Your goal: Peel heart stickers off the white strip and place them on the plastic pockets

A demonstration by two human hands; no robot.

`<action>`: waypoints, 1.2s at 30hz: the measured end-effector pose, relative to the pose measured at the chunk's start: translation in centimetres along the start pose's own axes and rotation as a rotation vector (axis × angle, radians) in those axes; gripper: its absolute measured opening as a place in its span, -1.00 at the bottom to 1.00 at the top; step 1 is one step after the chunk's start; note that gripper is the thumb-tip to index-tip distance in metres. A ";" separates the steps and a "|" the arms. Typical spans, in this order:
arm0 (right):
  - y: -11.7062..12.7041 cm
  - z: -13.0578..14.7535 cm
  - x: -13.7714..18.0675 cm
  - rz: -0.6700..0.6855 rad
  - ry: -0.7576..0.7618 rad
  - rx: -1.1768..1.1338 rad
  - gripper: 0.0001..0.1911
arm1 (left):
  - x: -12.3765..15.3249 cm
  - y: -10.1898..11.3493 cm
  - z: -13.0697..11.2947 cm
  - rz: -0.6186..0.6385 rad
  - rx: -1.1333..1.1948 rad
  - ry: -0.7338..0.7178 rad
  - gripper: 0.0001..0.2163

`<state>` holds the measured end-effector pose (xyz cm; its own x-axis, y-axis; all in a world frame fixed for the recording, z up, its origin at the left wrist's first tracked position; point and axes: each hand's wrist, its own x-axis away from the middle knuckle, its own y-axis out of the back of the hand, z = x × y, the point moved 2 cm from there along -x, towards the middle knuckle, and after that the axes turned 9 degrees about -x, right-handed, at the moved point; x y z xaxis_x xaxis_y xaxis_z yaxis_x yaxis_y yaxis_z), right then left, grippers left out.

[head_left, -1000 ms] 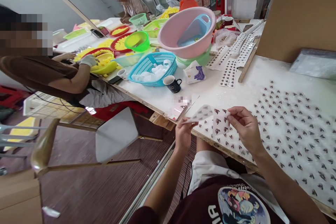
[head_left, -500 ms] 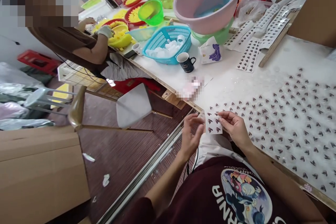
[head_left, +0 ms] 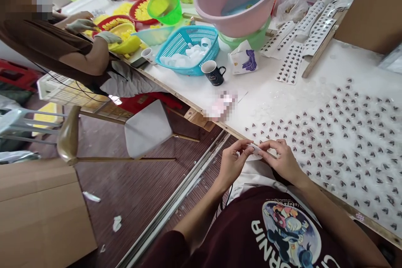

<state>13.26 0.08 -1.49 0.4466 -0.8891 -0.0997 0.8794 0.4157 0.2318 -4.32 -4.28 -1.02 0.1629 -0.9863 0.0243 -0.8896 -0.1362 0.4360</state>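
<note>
Between my two hands, just off the table's near edge, is a small white sticker sheet (head_left: 255,149), now bent or tilted so that most of its printed face is hidden. My left hand (head_left: 234,161) pinches its left side with thumb and forefinger. On the opposite side, my right hand (head_left: 279,157) grips the sheet between thumb and fingers. Many small clear pieces with dark printed motifs (head_left: 318,136) lie spread over the white table (head_left: 266,88) beyond and to the right of my hands.
Farther back stand a dark mug (head_left: 213,73), a blue basket (head_left: 188,67) of white pieces and a large pink basin (head_left: 235,8). More sticker sheets (head_left: 290,63) lie near a wooden strip. A gloved co-worker (head_left: 84,50) sits at left by yellow pieces. A chair (head_left: 149,127) stands below.
The sticker sheet has gone from facing me flat to being bent or tilted between my fingers. My left hand has closed on it. The view has shifted slightly right.
</note>
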 end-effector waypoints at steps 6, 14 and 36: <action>0.4 -0.8 -0.2 -0.069 -0.037 0.013 -0.91 | -1.2 -0.5 0.4 -0.039 0.010 -0.049 -0.80; 0.8 -0.8 -0.1 -0.130 0.106 0.220 -0.89 | -1.9 -1.4 1.0 -0.051 0.027 0.098 -0.75; 1.4 -1.2 -1.1 -0.078 -0.008 0.174 -0.92 | -2.4 -2.0 2.2 -0.046 0.075 0.123 -0.72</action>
<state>14.23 1.84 -2.17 0.3767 -0.9190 -0.1163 0.8691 0.3072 0.3877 -3.92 -1.83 -3.91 0.2513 -0.9607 0.1178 -0.9085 -0.1921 0.3712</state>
